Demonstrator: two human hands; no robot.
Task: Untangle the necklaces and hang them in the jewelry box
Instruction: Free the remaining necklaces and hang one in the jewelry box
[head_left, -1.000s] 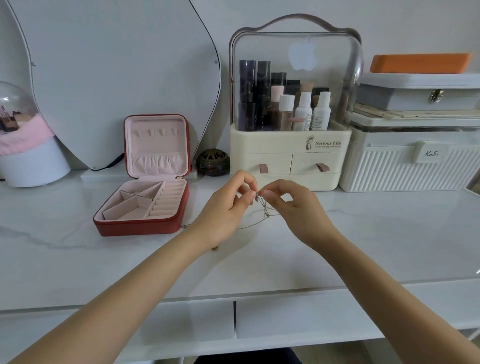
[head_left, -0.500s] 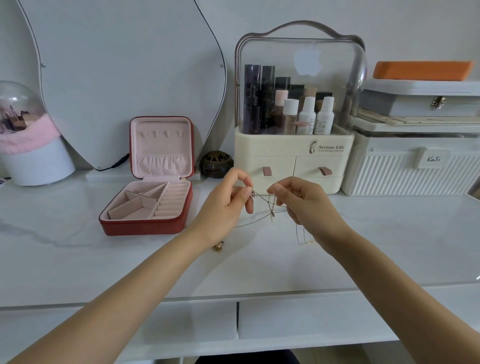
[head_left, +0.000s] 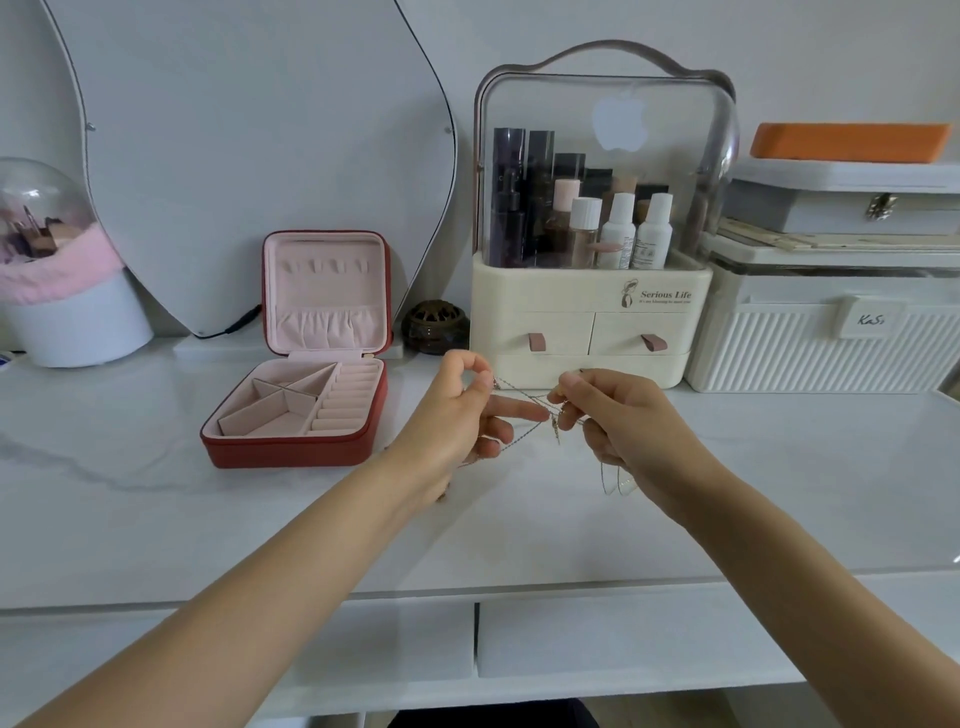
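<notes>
Together both hands (head_left: 540, 415) pinch the tangled necklaces (head_left: 524, 400).

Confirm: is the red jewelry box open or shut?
Open: the red square jewelry box has its pink-lined lid upright, its compartments exposed.

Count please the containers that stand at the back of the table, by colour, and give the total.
Red jewelry box: 1
Cream cosmetics organizer: 1
White ribbed storage box: 1
Dark brown round pot: 1
Total: 4

Thin tangled necklaces (head_left: 524, 410) stretched near open red jewelry box (head_left: 296, 410).
</notes>
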